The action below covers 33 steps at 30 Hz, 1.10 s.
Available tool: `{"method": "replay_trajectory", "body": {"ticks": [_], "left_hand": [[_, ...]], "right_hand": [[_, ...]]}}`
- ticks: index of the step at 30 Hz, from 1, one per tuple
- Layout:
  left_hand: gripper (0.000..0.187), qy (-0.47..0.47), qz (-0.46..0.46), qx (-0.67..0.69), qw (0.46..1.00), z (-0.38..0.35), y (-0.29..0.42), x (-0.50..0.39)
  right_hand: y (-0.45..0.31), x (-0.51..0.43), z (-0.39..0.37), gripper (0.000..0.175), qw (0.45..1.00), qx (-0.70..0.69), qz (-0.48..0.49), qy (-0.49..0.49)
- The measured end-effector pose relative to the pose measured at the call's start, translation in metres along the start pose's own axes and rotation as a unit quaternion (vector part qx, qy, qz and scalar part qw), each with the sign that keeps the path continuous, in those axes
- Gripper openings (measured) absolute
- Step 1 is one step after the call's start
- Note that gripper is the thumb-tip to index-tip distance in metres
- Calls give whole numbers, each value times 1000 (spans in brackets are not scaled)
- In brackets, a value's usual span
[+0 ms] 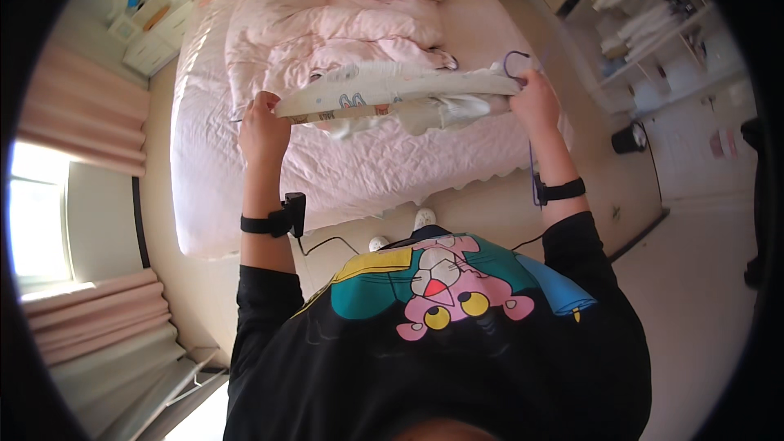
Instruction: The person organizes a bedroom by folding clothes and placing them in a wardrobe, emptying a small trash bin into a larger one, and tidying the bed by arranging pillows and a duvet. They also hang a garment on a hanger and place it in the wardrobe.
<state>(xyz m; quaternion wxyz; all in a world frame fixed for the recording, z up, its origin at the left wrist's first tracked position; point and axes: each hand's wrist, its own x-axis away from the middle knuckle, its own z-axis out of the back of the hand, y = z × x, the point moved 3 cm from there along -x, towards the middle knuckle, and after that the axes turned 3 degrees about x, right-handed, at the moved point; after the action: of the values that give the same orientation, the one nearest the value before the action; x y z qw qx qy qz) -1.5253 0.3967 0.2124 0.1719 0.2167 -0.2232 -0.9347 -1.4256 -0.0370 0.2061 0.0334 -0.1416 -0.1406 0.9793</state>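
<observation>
A pale garment with printed cartoon figures (pixel 367 98) is stretched sideways between my two hands, above the foot of the bed. My left hand (pixel 264 128) pinches its left end. At the other end, my right hand (pixel 536 101) grips the cloth together with a purple clothes hanger (pixel 516 55), whose hook sticks up above the fist. Part of the hanger hangs down beside my right forearm. Thinner whitish cloth droops below the garment's right half. How far the hanger runs behind the cloth is hidden.
The bed (pixel 367 184) has a pink quilted cover and a rumpled pink comforter (pixel 367 24). A shelf unit with clothes (pixel 643 30) and a black bin (pixel 626 138) stand at the right. Pink curtains (pixel 86 110) hang at the left. Cables run from my wrist straps.
</observation>
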Motion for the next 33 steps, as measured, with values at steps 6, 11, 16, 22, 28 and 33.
{"method": "replay_trajectory", "body": {"ticks": [6, 11, 16, 22, 28, 33], "left_hand": [[30, -222, 159, 455, 848, -74, 67, 26], [35, -254, -19, 212, 944, -136, 175, 72], [58, -343, 7, 168, 924, -206, 298, 147], [65, -548, -28, 591, 591, -264, 464, 259], [35, -482, 49, 674, 557, -295, 589, 237], [36, -698, 79, 610, 368, -314, 686, 183]], "right_hand": [[50, 29, 51, 21, 947, -313, -64, -40], [114, 48, 68, 23, 856, -490, -102, -133], [198, 61, 99, 24, 950, -312, -2, -16], [295, 65, 135, 42, 967, -251, -31, -16], [395, 58, 169, 45, 890, -454, -15, -26], [502, 38, 191, 22, 859, -467, -148, 146]]}}
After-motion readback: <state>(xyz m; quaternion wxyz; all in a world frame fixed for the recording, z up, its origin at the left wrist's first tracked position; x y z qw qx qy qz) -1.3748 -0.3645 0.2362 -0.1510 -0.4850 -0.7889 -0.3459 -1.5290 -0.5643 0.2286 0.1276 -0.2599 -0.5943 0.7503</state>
